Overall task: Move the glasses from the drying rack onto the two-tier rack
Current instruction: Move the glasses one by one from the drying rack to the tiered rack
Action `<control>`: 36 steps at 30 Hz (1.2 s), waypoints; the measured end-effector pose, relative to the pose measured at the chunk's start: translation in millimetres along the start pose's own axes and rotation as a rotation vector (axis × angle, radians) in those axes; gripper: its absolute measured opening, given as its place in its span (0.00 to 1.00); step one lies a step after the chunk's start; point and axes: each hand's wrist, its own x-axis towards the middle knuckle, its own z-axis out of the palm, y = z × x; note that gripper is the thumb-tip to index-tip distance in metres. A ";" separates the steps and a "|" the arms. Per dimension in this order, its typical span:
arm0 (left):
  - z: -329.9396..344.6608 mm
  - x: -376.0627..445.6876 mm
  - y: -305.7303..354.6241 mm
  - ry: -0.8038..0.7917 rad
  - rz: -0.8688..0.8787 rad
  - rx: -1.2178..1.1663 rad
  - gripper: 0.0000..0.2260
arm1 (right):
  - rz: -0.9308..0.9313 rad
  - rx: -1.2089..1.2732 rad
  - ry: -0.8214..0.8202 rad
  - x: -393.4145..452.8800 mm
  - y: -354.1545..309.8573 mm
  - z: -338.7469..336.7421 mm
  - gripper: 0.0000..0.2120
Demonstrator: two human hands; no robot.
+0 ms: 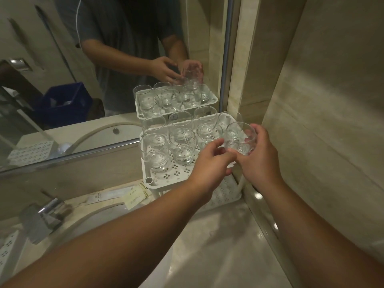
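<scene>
A white two-tier rack [170,177] stands on the counter in the corner against the mirror. Several clear glasses [182,140] stand upright on its perforated top shelf. My right hand [259,161] grips one clear glass [240,138] just above the shelf's right side, fingers curled round its far wall. My left hand [209,163] reaches in beside it, with fingertips touching the lower left of that same glass. The rack's lower shelf [224,192] shows under my arms and looks bare where visible. The drying rack is out of view.
A mirror [104,80] behind the rack repeats the glasses and my hands. A chrome tap [43,215] and a white basin [116,225] lie to the left. Paper sachets [124,197] rest by the rack's foot. A tiled wall [322,121] closes the right side.
</scene>
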 end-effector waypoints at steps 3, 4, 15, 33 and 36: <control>0.6 -0.5 -1.7 0.008 -0.013 0.028 0.25 | 0.021 -0.022 -0.003 1.7 2.5 1.7 0.40; 1.0 -0.6 -2.2 0.013 -0.020 0.030 0.25 | 0.030 -0.027 -0.009 2.2 3.5 2.5 0.41; -0.5 1.5 -2.0 0.017 -0.079 0.073 0.25 | -0.002 -0.158 -0.067 1.7 9.2 6.3 0.41; -16.1 -13.2 0.7 0.043 -0.069 0.097 0.30 | -0.078 -0.220 0.022 -9.8 -8.1 4.6 0.49; -29.9 -19.2 0.2 0.053 -0.024 0.060 0.22 | -0.163 -0.255 0.092 -20.6 -24.0 5.9 0.45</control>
